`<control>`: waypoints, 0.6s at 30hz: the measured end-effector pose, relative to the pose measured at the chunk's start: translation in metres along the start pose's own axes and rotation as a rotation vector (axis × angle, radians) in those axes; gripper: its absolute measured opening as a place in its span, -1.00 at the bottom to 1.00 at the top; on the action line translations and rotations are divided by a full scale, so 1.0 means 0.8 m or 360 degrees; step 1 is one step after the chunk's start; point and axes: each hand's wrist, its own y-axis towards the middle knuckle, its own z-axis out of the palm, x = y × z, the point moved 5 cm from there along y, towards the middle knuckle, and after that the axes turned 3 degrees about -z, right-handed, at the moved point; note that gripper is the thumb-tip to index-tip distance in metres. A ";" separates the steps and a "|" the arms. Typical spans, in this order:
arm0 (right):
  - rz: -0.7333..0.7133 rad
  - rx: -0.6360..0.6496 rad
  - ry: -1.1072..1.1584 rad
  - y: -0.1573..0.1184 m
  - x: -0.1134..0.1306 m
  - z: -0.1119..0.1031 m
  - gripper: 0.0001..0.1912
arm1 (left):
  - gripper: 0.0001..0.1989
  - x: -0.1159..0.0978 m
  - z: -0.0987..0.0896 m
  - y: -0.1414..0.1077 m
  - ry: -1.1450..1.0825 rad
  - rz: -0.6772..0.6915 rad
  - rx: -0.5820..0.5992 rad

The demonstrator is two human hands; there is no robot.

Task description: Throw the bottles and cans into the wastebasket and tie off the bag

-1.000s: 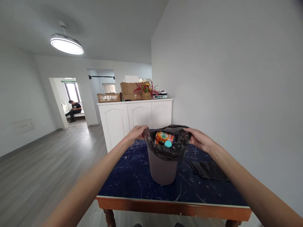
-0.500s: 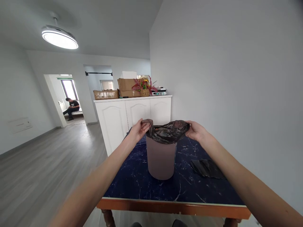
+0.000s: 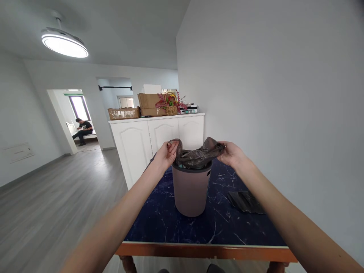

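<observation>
A pinkish-brown bin [image 3: 190,191] with a dark rim stands upright on a table with a dark blue marbled top [image 3: 159,223]. A thin black plastic bag [image 3: 196,157] lies in its mouth, its edge gathered above the rim. My left hand [image 3: 167,155] pinches the bag's edge at the left of the bin. At the right, my right hand [image 3: 229,153] grips the other side of the edge. What the bin holds under the bag is hidden. Another folded black bag [image 3: 246,201] lies flat on the table, partly behind my right forearm.
Behind the table is a white cabinet [image 3: 133,142] bearing cardboard boxes [image 3: 150,104] and a flower basket [image 3: 171,110]. A white wall rises at the right. Far left, a person [image 3: 83,131] sits in another room. The table has a brown wooden edge [image 3: 199,251].
The bag's edge has been lifted off the front of the bin, so the dark rim and a side slot now show. Both hands still hold the bag. The view has shifted slightly.
</observation>
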 end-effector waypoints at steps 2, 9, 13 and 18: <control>0.0101 -0.0045 0.0065 -0.003 -0.017 0.002 -0.77 | -0.73 0.008 0.002 -0.003 -0.0078 -0.0059 0.0029; 0.0195 -0.0103 0.0281 0.000 -0.052 0.012 -0.74 | -0.65 0.029 0.004 0.009 -0.0120 -0.0228 -0.0002; 0.0197 -0.0091 0.0331 0.001 -0.051 0.021 -0.77 | -0.66 0.032 0.019 0.020 -0.0066 -0.0253 0.0055; 0.0188 -0.0093 0.0371 0.001 -0.059 0.024 -0.75 | -0.70 0.039 0.026 0.032 -0.0027 -0.0289 0.0099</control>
